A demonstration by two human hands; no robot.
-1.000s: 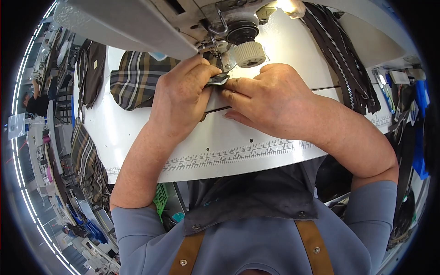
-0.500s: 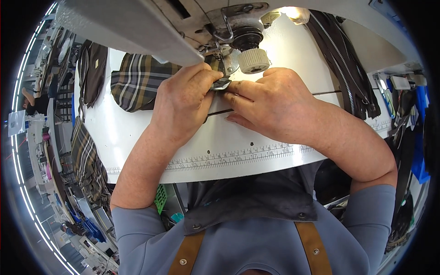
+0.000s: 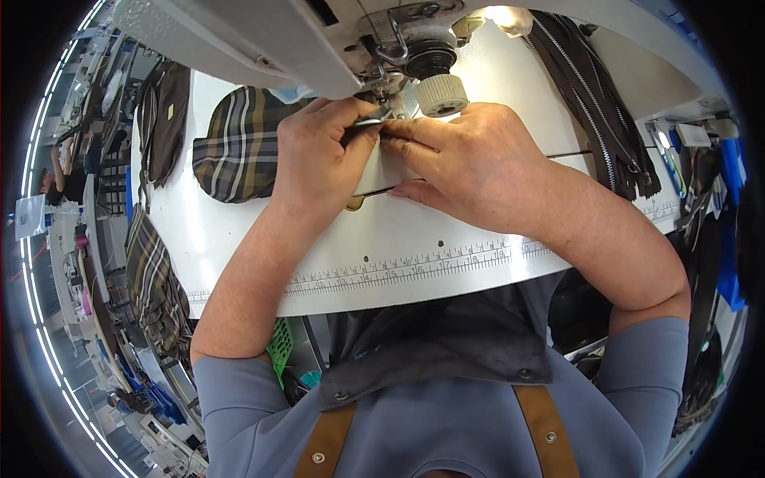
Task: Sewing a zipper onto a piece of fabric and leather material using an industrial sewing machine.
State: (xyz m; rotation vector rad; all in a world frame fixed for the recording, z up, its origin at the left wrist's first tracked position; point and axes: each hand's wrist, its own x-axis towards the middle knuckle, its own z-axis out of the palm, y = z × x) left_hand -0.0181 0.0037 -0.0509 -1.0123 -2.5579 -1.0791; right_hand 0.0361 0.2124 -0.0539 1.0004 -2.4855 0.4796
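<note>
A plaid fabric piece (image 3: 239, 143) in dark brown, tan and white, with a rounded left end, lies on the white sewing table. My left hand (image 3: 323, 155) is closed, thumb and fingers pinching the piece's right end just in front of the sewing machine's needle area (image 3: 386, 88). A thin pale edge shows at those fingertips. My right hand (image 3: 482, 163) has its fingers pressed together, their tips on the same edge, below the ribbed white knob (image 3: 441, 95). The fingers hide most of the gripped end and the stitching spot.
Dark zipper strips (image 3: 594, 103) lie at the right of the table (image 3: 263, 227). A brown piece (image 3: 167, 123) rests at the far left, and more plaid cloth (image 3: 155, 279) hangs past the left edge. A printed ruler (image 3: 406, 271) runs along the front. A lamp (image 3: 508, 20) glows above.
Both hands have shifted slightly away from me, toward the needle. The dark folded bit between the fingertips now shows as a thin pale edge. The plaid's rounded end has turned slightly.
</note>
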